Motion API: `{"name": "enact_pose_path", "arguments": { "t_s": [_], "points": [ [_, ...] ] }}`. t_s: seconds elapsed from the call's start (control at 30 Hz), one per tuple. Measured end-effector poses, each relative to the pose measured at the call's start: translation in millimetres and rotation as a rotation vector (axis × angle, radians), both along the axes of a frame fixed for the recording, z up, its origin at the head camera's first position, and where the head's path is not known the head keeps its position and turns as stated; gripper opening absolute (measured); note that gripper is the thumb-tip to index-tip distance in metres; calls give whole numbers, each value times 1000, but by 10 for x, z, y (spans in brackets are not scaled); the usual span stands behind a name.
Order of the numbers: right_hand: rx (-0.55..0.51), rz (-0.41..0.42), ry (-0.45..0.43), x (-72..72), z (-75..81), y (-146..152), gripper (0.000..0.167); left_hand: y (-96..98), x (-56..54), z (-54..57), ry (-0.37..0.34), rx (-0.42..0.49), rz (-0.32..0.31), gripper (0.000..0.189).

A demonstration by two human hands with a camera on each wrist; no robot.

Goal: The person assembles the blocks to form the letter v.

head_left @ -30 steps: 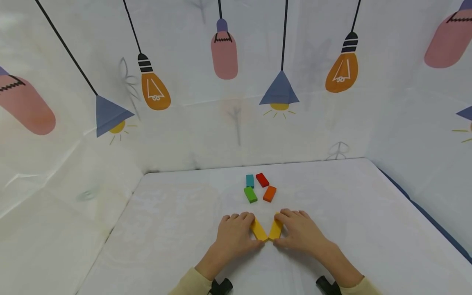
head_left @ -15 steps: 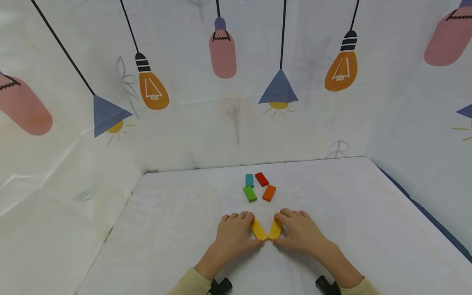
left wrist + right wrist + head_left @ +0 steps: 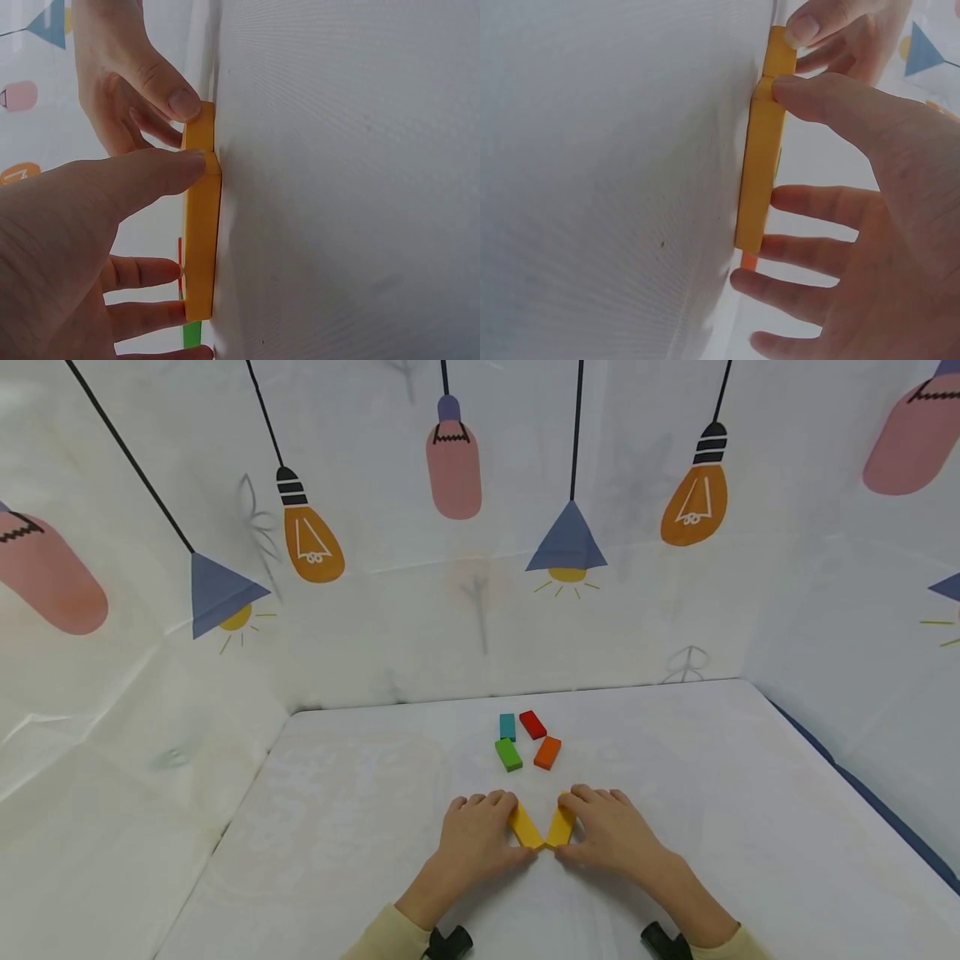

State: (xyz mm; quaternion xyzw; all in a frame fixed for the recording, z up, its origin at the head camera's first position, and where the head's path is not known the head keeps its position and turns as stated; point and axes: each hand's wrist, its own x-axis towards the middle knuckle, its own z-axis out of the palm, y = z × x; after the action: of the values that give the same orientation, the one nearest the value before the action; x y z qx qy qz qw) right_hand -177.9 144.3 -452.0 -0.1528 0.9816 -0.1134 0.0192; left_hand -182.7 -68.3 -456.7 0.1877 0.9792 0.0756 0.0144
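Two yellow blocks lie on the white table in a V, their near ends meeting. My left hand (image 3: 477,835) pinches the left yellow block (image 3: 527,828) between thumb at the near end and fingers at the far end. On the other side, my right hand (image 3: 613,831) holds the right yellow block (image 3: 561,827) the same way. In the left wrist view the left yellow block (image 3: 201,244) lies along the table surface, thumb on its end. The right wrist view shows the right yellow block (image 3: 760,172) with the right thumb and fingertips against it.
Beyond the hands, a teal block (image 3: 507,727), a red block (image 3: 533,724), a green block (image 3: 508,755) and an orange block (image 3: 547,752) form a small loose ring. A white sheet (image 3: 420,635) printed with lamps stands behind the table (image 3: 360,793).
The head view has shifted very slightly. Both hands and all the blocks stay in place.
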Motion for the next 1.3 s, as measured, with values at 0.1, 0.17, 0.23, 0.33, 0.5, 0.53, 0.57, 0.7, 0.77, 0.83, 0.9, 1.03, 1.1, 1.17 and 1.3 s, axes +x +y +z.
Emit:
{"name": "enact_pose_path", "arguments": {
  "t_s": [0.1, 0.17, 0.23, 0.33, 0.5, 0.53, 0.57, 0.7, 0.77, 0.83, 0.9, 1.03, 1.1, 1.17, 1.3],
  "points": [
    [2, -6, -2, 11, 13, -9, 64, 0, 7, 15, 4, -1, -7, 65],
    [3, -11, -5, 13, 14, -12, 65, 1, 10, 22, 9, -4, -12, 64],
    [2, -16, -10, 14, 15, -14, 66, 3, 12, 24, 14, -5, -17, 63],
    [-7, -19, -15, 14, 15, -14, 66, 2, 19, 24, 19, -2, -20, 62],
    [-18, -23, -19, 8, 10, -14, 65, -5, 24, 20, 30, 4, -25, 61],
    [-20, -24, -19, 6, 11, -14, 65, -6, 21, 15, 32, 5, -26, 61],
    [-22, -23, -19, 5, 11, -15, 65, -7, 21, 14, 35, 7, -27, 60],
    [-33, -24, -26, 1, 13, -12, 65, -16, 14, 3, 40, 11, -32, 60],
    [-45, -23, -31, 0, 12, -7, 64, -20, 14, 7, 40, 14, -34, 60],
    [-58, -23, -38, -1, 13, 0, 63, -22, 13, 17, 37, 12, -37, 59],
    [-67, -25, -40, -8, 11, 7, 61, -21, 10, 30, 37, 7, -40, 58],
    [-67, -31, -37, -35, 12, 20, 59, -19, -7, 54, 46, 1, -45, 55],
    [-67, -30, -33, -50, 17, 24, 60, -19, -10, 67, 47, 0, -46, 55],
    [-64, -29, -31, -60, 25, 29, 63, -21, -15, 73, 46, -2, -47, 54],
    [-63, -25, -20, -82, 38, 40, 67, -30, -23, 79, 55, 6, -48, 49]
  ]
}}
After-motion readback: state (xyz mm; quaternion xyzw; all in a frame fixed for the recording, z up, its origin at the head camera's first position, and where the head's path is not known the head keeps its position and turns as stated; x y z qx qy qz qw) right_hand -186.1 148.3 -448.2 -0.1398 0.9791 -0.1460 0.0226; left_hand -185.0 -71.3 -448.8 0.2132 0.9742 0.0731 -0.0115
